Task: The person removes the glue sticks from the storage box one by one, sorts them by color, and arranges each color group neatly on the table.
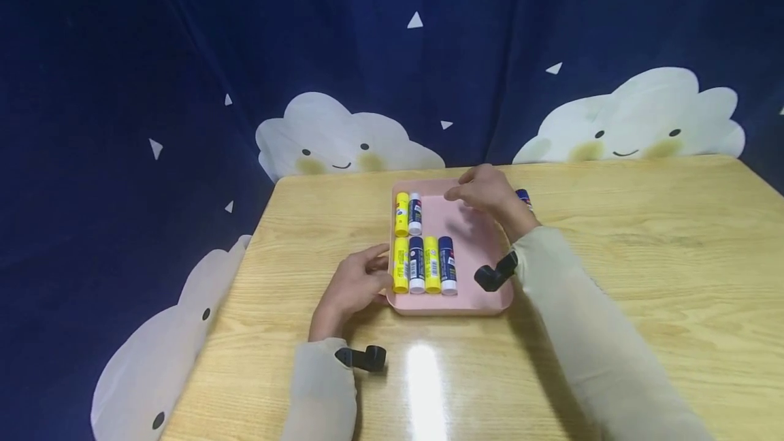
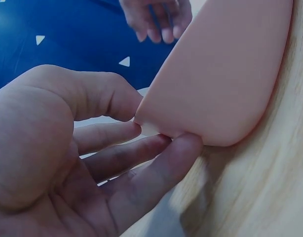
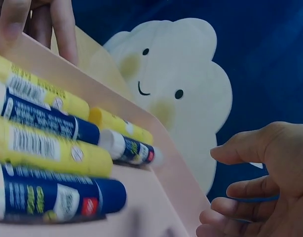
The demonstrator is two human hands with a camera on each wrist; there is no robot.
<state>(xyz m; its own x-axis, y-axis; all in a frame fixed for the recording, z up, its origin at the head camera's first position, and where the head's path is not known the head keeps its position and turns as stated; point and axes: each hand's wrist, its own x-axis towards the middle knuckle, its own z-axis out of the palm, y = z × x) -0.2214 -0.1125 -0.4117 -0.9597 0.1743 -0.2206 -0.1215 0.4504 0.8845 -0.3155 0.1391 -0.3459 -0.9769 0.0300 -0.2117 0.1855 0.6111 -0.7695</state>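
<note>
Working from the left, the left hand (image 1: 354, 282) serves best as a light brace on the pink tray (image 1: 453, 308), since a slide across the table (image 1: 318, 213) could set the glue sticks rolling; in the near row a yellow stick (image 1: 401, 265), a navy stick (image 1: 416, 265), a second yellow stick (image 1: 431, 265) and a second navy stick (image 1: 448, 267) lie side by side, while the far row has one yellow stick (image 1: 401, 214) and one white-ended stick (image 1: 415, 214); any stick added would seem best laid parallel, snug to its neighbour, and lowered rather than dropped; farther right, a blue-capped stick (image 1: 523, 197) lies outside the tray, partly hidden by the right arm, and reaching it well means carrying the wrist clear of the rim.

As for pose, the left grip is narrow, thumb and fingers pinching the tray's wall by its near left corner; the right hand (image 1: 486, 192) hangs over the tray's far right part, its forearm slanting in from the lower right, fingers gently bent; that grip is fairly wide, a gap showing between thumb and fingertips, with nothing in it.
</note>
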